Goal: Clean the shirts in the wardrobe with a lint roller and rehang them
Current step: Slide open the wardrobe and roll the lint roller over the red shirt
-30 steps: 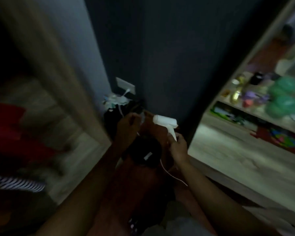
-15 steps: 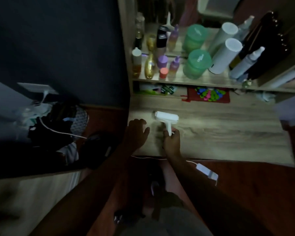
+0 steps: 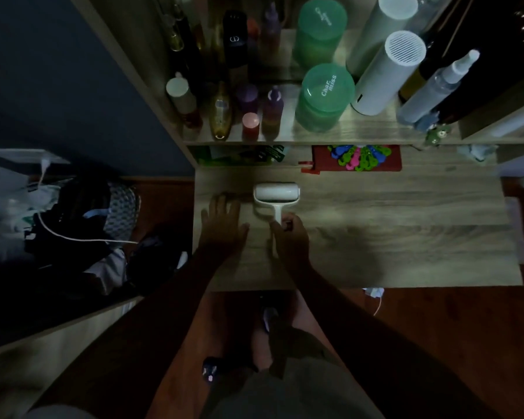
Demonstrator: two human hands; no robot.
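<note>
Dim light over wooden desk (image 3: 406, 246); all places noted from the lint roller (image 3: 276, 193), which lay on the desk surface, roll end away from the person, handle pointing back toward them. Right hand (image 3: 291, 240) was curled around the lower handle, fingers closed on it. Left hand (image 3: 223, 226) rested just beside the roller on its left, palm down, fingers spread, holding nothing. Whether the roller was being set down or lifted could not be told. Judgement: keep the grip low on the handle, off the sticky roll, and carry it level. Roller looked white: short fat drum in a white yoke, slim straight handle, sheet apparently clean. Beyond it, a red pouch (image 3: 357, 158) under a shelf (image 3: 375, 134) with green jars (image 3: 325, 96). No shirts in view.
</note>
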